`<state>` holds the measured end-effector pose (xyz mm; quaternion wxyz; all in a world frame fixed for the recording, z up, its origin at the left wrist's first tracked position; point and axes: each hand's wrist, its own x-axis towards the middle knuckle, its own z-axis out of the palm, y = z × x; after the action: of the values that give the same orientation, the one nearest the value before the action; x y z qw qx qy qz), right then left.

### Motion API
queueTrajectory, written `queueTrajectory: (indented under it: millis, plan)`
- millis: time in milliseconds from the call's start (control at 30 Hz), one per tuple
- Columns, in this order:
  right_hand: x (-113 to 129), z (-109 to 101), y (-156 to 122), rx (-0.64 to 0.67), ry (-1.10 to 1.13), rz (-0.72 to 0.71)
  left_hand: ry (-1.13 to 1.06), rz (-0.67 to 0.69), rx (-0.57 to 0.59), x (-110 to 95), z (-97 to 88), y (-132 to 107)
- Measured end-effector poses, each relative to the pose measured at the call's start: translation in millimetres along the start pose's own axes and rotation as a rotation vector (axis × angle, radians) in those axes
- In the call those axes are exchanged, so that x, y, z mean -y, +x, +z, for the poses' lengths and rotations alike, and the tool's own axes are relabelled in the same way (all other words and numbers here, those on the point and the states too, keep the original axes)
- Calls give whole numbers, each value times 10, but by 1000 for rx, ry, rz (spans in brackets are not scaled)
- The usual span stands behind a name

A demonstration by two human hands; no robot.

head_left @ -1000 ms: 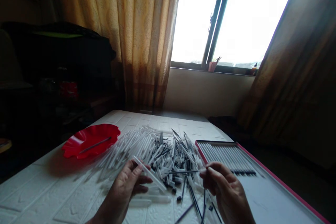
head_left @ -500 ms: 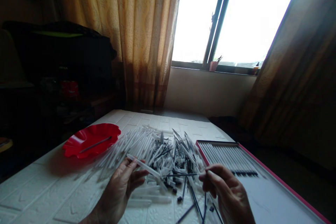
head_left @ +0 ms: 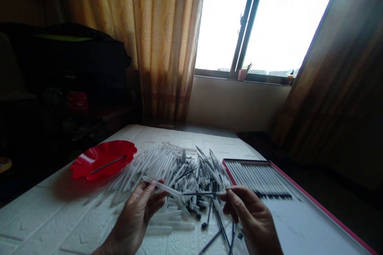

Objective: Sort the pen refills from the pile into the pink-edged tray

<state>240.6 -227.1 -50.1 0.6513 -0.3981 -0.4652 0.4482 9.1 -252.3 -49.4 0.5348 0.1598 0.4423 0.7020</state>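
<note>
Between thumb and fingers, my left hand (head_left: 139,209) holds a clear white pen barrel (head_left: 163,186), slanting down to the right. My right hand (head_left: 248,213) pinches the right end of a thin dark pen refill (head_left: 200,194). The refill lies level, its left tip at the barrel's lower right end; how far it is inside I cannot tell. Behind and below the hands spreads a pile of loose clear barrels (head_left: 149,163), dark refills (head_left: 218,219) and small black caps (head_left: 204,226).
A red wavy-edged plate (head_left: 86,159) with one dark refill stands on the left of the white brick-patterned table (head_left: 36,211). To the right, a shallow red-edged box (head_left: 314,211) bears a row of pens (head_left: 257,175) with black ends. Curtains and a bright window are behind.
My right hand has moved left with the refill, bringing it closer to my left hand. Less of the refill shows between the hands. The left hand has hardly moved.
</note>
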Motion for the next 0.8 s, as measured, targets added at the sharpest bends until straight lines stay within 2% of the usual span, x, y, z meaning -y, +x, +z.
queueTrajectory:
  millis: [167,367,667,800]
  plan:
    - [24,62,-44,-62,-6,-13,-22,20,-25,-30,22,11]
    - [14,91,-65,-42,-80,-33,-20,6,-6,-7,5,-5]
    - [-258,239,-231,130,-174,-78,40,-165,122,181,-34,-53]
    - [-280,262,-256,129,-144,-27,66,-223,162,211,-81,-56]
